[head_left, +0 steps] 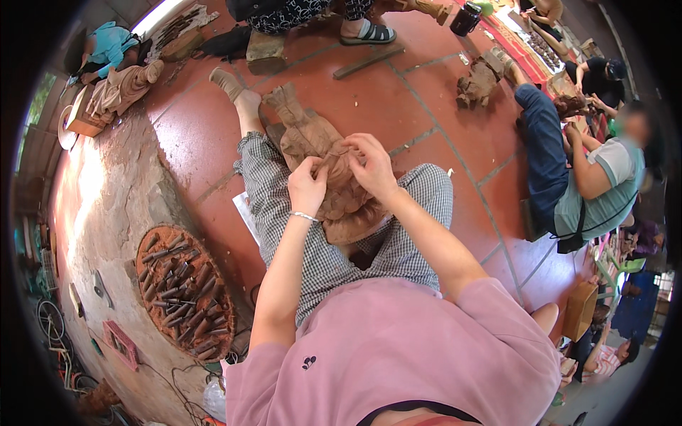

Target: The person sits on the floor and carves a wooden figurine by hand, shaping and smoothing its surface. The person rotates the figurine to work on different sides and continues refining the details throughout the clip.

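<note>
Head view showed the carving (pixel 310 135) lying between the wearer's legs, with the left hand (pixel 307 186) and right hand (pixel 373 167) meeting over its middle, fingers bent inward, though whether they gripped anything could not be told. Close fingertip work on its surface seemed the step in hand, and the next move seemed to call for holding it steady. Left of the carving, a round tray (pixel 233 319) held many tools (pixel 186 295) amid reddish dust (pixel 170 234); beyond it, rightward, stood a dark cup (pixel 466 19), contents unclear.

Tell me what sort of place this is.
Probably a carving workshop: a brown carved figure near the centre, many chisel-like tools at lower left, and another carving at upper left.
</note>
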Tool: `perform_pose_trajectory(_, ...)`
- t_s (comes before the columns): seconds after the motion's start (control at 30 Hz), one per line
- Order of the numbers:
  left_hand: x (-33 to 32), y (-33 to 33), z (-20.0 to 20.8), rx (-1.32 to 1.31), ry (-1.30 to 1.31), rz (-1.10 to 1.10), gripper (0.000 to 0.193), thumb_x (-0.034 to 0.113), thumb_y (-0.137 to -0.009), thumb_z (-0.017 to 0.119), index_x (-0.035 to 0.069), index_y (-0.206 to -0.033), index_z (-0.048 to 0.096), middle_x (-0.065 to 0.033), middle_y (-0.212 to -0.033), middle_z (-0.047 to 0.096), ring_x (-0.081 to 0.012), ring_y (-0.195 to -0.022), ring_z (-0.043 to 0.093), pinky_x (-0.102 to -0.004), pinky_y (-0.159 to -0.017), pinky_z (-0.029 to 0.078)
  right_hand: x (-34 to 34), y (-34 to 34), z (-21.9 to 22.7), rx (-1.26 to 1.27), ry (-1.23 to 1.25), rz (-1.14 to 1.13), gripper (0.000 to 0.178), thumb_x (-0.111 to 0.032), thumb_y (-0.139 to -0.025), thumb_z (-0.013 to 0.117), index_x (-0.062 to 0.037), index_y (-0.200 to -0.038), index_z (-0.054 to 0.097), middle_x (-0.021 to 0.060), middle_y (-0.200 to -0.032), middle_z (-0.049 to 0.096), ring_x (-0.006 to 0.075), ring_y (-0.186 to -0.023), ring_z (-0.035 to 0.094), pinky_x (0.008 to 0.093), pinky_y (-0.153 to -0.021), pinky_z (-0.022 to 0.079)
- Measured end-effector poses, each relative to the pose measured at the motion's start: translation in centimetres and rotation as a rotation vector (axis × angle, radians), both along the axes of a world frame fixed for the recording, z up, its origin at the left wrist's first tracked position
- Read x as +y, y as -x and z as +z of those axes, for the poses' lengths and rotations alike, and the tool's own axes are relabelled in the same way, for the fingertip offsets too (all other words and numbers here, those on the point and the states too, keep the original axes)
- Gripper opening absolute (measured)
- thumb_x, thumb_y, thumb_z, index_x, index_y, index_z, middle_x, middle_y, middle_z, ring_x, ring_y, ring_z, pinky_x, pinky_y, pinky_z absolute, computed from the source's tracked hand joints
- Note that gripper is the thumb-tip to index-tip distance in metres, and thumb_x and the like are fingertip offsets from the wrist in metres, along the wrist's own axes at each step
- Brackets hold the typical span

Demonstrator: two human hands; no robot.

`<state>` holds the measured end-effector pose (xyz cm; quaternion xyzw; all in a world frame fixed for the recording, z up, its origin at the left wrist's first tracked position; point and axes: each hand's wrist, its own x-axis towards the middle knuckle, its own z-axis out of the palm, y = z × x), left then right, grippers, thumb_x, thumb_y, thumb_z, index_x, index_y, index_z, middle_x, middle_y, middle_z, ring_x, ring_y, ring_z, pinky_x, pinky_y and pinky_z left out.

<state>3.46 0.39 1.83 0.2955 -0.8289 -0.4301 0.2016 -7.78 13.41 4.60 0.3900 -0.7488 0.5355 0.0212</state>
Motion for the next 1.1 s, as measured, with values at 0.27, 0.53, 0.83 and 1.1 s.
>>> perform_pose_trajectory(0.27, 0.1, 0.2, -0.3, -0.168, 0.234, -0.073, 0.012, 0.017, -0.077, 0.074, 0.009, -0.081, 0.067, -0.006, -0.083, 0.064, -0.028, -0.086, 0.06, -0.0392, -0.076, 0.049, -0.2, 0.4, -4.3, -0.072, -0.187, -0.239, 0.02, -0.01, -0.081, 0.066, -0.0078, -0.101, 0.066, 0.0085, -0.103, 0.065, 0.0301, -0.101, 0.059, 0.0401, -0.086, 0.048)
perform_pose_trajectory(0.53, 1.5, 2.5, -1.2, -0.022, 0.353, -0.059, 0.012, 0.012, -0.073, 0.075, 0.01, -0.079, 0.065, -0.0039, -0.095, 0.063, -0.0277, -0.095, 0.058, -0.0409, -0.082, 0.046, -0.7, 0.3, -4.5, -0.067, -0.237, -0.258, 0.016, -0.018, -0.082, 0.067, -0.0083, -0.095, 0.067, 0.0095, -0.094, 0.069, 0.0313, -0.098, 0.061, 0.0439, -0.083, 0.049)
perform_pose_trajectory(0.83, 0.5, 1.2, -1.2, -0.042, 0.398, -0.119, 0.012, 0.01, -0.071, 0.073, 0.009, -0.077, 0.062, -0.0055, -0.094, 0.064, -0.0303, -0.094, 0.059, -0.0418, -0.081, 0.048, -0.7, 0.2, -4.2, -0.025, -0.28, -0.262, 0.014, -0.016, -0.081, 0.063, -0.0083, -0.092, 0.067, 0.0085, -0.093, 0.069, 0.0299, -0.099, 0.061, 0.0433, -0.084, 0.049)
perform_pose_trajectory(1.1, 0.1, 2.4, -1.8, -0.017, 0.308, -0.167, 0.013, 0.012, -0.072, 0.076, 0.008, -0.077, 0.063, -0.0085, -0.094, 0.063, -0.0317, -0.092, 0.057, -0.041, -0.081, 0.048, -0.4, 0.4, -4.5, -0.088, -0.26, -0.269, 0.012, -0.016, -0.081, 0.063, -0.0089, -0.089, 0.068, 0.008, -0.093, 0.069, 0.0299, -0.099, 0.061, 0.044, -0.085, 0.049)
